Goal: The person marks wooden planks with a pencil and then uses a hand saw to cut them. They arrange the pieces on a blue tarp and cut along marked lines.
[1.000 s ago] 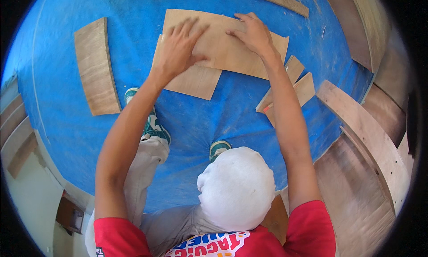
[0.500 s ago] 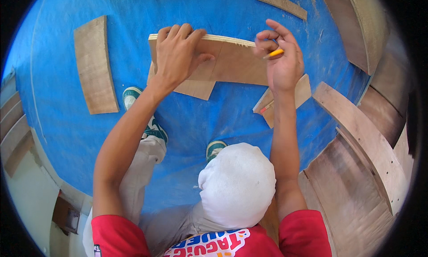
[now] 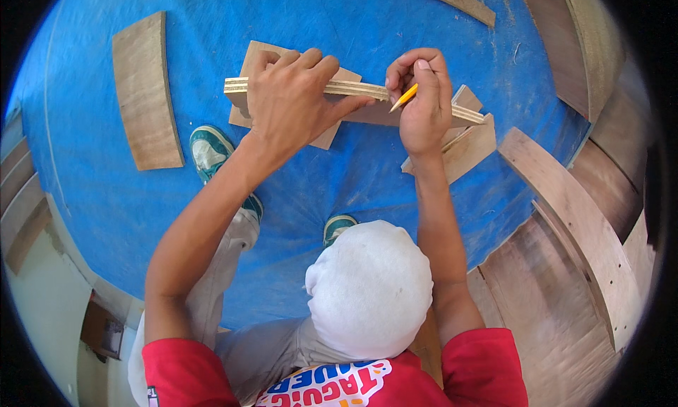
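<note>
My left grip (image 3: 293,93) pinches the plywood board (image 3: 357,88), fingers over its upper edge and thumb along the near side, so it stands tilted on edge over a flat board (image 3: 327,134) on the blue sheet (image 3: 318,202). My right grip (image 3: 424,100) pinches a yellow pencil (image 3: 405,97) beside that edge, its tip pointing down-left; I cannot tell whether the tip touches the wood. Small wood pieces (image 3: 472,146) lie near the board's right end.
</note>
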`<state>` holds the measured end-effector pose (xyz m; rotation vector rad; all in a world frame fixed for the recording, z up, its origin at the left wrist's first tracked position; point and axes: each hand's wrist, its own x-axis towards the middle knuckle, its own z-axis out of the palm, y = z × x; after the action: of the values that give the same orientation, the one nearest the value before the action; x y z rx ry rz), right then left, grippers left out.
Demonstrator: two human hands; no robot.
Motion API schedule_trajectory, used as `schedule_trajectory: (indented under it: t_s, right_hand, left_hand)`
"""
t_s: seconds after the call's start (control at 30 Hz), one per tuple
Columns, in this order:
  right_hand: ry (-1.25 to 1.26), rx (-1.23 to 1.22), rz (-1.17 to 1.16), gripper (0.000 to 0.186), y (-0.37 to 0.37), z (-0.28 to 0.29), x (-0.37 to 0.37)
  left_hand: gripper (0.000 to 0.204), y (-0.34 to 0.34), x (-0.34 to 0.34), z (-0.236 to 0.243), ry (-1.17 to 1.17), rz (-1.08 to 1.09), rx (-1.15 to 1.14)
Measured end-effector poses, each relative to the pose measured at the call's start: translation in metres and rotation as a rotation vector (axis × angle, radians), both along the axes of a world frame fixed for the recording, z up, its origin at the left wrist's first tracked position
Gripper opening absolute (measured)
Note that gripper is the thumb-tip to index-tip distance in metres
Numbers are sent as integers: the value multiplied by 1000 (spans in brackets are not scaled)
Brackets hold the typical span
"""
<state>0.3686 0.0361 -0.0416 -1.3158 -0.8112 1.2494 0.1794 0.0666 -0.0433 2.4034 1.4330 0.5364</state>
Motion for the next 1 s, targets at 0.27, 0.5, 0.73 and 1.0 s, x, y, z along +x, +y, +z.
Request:
schedule_trajectory:
  t_s: [0.27,0.5,0.73,1.0]
  right_hand:
    - [-57,66,-47,25,-7,1,-11]
    - [-668,94,232,15,-11,25,6]
    - [-905,115,455,11,-10,22,-4]
    - [-784,106,161,14,0,16,25]
  left_hand:
    - [38,8,-11,8,-106,35,-315]
    - [33,15,-23,10,-123,-164,-265]
    - [31,15,-26,3,-151,-165,-275]
    - [32,13,-31,-4,-146,-161,-233]
